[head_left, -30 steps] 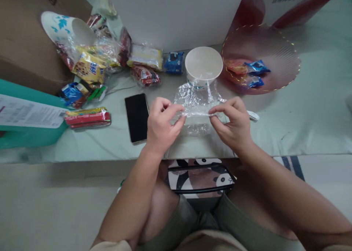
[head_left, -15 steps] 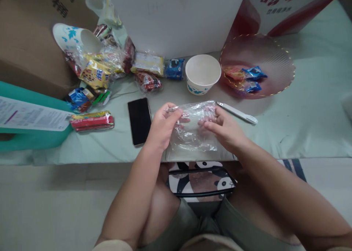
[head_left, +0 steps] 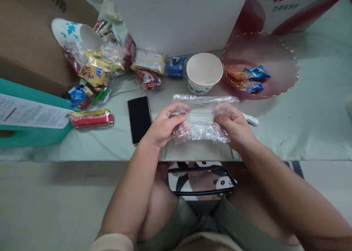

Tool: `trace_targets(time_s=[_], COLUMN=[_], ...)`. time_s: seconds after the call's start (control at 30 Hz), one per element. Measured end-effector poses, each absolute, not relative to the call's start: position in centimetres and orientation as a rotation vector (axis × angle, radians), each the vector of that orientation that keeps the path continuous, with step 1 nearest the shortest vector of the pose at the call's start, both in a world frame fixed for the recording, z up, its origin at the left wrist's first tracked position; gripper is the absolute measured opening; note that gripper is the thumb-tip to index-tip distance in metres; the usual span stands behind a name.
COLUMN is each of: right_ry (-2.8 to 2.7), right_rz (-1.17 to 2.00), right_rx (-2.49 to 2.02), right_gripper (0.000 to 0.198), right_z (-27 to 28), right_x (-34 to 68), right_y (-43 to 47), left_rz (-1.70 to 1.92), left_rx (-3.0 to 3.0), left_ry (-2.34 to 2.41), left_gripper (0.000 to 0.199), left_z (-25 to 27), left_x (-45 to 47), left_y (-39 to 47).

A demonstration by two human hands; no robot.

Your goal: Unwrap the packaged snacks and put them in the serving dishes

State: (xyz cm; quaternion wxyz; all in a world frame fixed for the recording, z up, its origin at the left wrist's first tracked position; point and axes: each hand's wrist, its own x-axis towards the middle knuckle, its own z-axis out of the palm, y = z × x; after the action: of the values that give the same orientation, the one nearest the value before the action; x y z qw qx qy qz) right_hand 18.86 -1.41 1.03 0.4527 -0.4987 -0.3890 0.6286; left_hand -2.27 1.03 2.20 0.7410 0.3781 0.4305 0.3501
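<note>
A clear plastic bag (head_left: 202, 115) is stretched sideways between my two hands, above the front part of the table. My left hand (head_left: 171, 124) is closed on its left side, thumb on top. On the right side my right hand (head_left: 233, 124) grips it, some fingers showing blurred through the film. Just behind the bag stands a white paper cup (head_left: 205, 73) with a blue leaf print. A white utility knife (head_left: 251, 119) lies partly hidden behind my right hand. Left of my left hand rests a black phone (head_left: 139, 120).
A pink glass bowl (head_left: 286, 75) with a gold rim holds several wrapped snacks. Snack packets (head_left: 95, 71) and a tipped paper cup (head_left: 73, 33) pile up at left. A white box (head_left: 178, 20), a cardboard box (head_left: 30, 34) and a green box (head_left: 35, 141) border the table.
My hands have moved apart, pulling the crumpled bag wider and flatter. My right hand has shifted right and now covers more of the utility knife.
</note>
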Motion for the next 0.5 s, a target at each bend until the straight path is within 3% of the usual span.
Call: trace_targets(time_s=[0.13,0.27,0.37,0.43,0.5], right_ry=[-0.871,-1.017,-1.095,-1.076,-1.062], right_rz=[1.546,1.544,1.403,1.353,1.339], right_rx=[-1.071,-1.105,-1.342,-1.402,-1.418], right_gripper=[0.024,0.039,0.031,0.040,0.037], right_z=[1.0,1.1,0.8,0.5,0.3], right_x=[19.8,20.3,20.0,19.7,19.4], right_y=[-1.3,-1.2,-1.1,-1.1,-1.0], left_rz=[0.803,0.818,0.831,0.985,1.235], left_rx=[0.815,0.959,1.205,1.392,1.603], left_ry=[0.820,0.900,1.090,1.245,1.392], left_gripper=[0.022,0.040,0.014,0.019,0.026], left_z=[2.3,1.7,0.7,0.1,-0.2], left_x=[-2.6,-2.8,-2.5,-2.1,-1.5], left_y=[1.4,1.8,1.9,1.7,1.3])
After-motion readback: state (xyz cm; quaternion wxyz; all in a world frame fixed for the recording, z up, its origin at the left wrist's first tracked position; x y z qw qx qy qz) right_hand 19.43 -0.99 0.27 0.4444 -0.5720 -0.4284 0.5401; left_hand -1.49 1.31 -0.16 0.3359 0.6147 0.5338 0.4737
